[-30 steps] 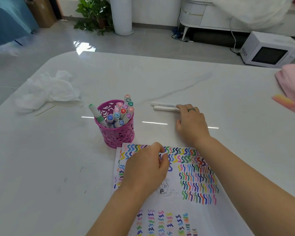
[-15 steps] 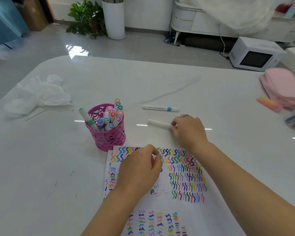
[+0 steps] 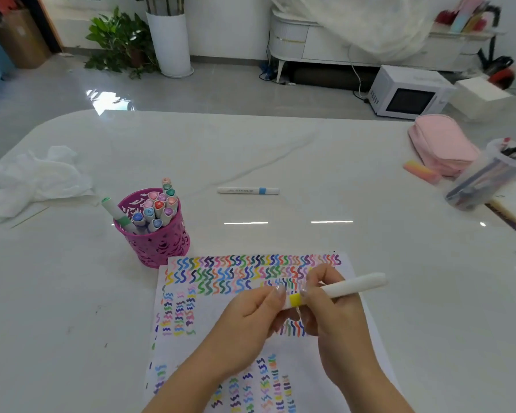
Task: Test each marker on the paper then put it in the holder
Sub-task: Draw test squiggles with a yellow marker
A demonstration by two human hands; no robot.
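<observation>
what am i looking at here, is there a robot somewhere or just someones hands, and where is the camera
There is no robot: a person works with two bare hands. Every picture comes from one wide-angle camera worn on their head, looking forward and down, so the arms enter from the bottom edge. The left hand and right hand both grip a white marker with a yellow band, over a paper covered in coloured squiggles. By the paper's far left corner stands a pink holder full of markers. Farther off on the white table lie a blue-banded marker, a crumpled white sheet, a pink pouch and a clear tub of pens.
</observation>
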